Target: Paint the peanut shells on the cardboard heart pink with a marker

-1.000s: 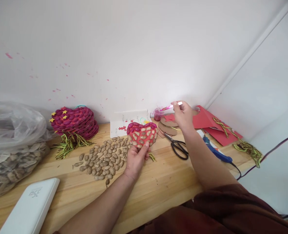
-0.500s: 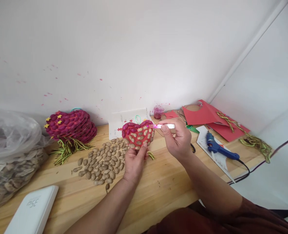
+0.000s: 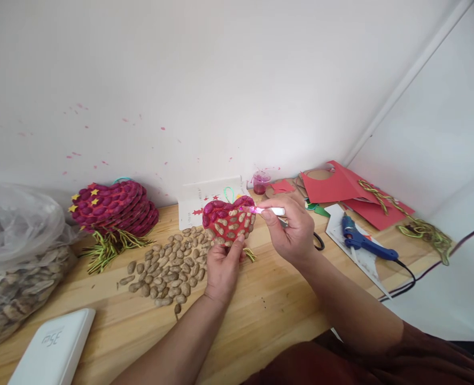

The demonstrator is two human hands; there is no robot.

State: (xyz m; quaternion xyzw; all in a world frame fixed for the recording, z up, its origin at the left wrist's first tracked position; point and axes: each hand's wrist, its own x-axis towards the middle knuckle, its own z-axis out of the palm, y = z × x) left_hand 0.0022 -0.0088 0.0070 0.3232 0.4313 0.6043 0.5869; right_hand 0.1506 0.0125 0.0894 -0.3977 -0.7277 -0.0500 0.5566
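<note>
My left hand point(image 3: 224, 267) grips the lower edge of a red heart-shaped ornament point(image 3: 229, 222) covered in peanut shells, thumb on its front. Its upper shells are painted magenta; the lower ones are bare tan. A green loop stands at its top, and a yellow-green tassel point(image 3: 250, 254) pokes out beside my fingers. Pinched in my right hand point(image 3: 289, 227) is a white-handled paintbrush point(image 3: 274, 210). The brush's magenta-stained tip touches the ornament's upper right lobe. Loose peanut shells point(image 3: 172, 270) lie on the wooden table just left of my left hand.
A stack of magenta hearts point(image 3: 114, 208) and a plastic bag of shells point(image 3: 20, 289) stand left, behind a white power bank point(image 3: 54, 345). A paint cup point(image 3: 261, 184) sits by the wall. Red sheets point(image 3: 333, 187), a blue glue gun point(image 3: 367, 245) and cord point(image 3: 425, 238) lie right.
The brush tip has shifted slightly left along the ornament's upper right lobe. My left hand still holds the heart, and the whole view has moved a little.
</note>
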